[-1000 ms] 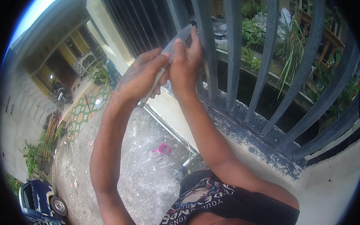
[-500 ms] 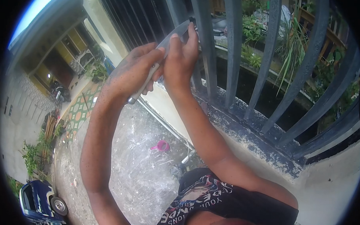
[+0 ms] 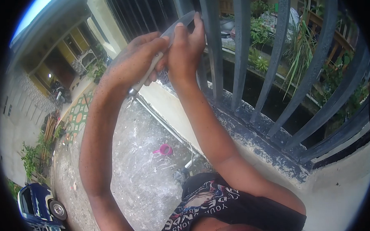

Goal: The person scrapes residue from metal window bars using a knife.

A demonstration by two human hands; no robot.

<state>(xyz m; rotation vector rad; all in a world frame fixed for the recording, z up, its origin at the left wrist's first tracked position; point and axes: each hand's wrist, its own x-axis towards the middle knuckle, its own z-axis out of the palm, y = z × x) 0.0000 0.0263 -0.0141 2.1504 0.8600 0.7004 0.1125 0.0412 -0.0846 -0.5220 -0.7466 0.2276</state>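
A knife (image 3: 175, 31) with a pale handle and a metal end cap slants up to the right in front of the dark bars. My left hand (image 3: 136, 62) is closed around the handle, its thumb lying toward the blade. Against the blade is my right hand (image 3: 184, 48), with its thumb pressed on the flat side and its index finger stretched up near the tip. Its other fingers are curled and partly hidden behind the left hand. Part of the blade is covered by the fingers.
A dark metal fence (image 3: 242, 52) on a low wall (image 3: 255, 133) stands close on the right, with plants (image 3: 299, 50) behind it. On the concrete ground lie a pink dipper (image 3: 166, 149) and a white pipe (image 3: 169, 130). A blue vehicle (image 3: 37, 202) stands at lower left.
Both hands and the knife have shifted slightly upward in view, still gripping it. A small dark bit by the right index fingertip no longer shows.
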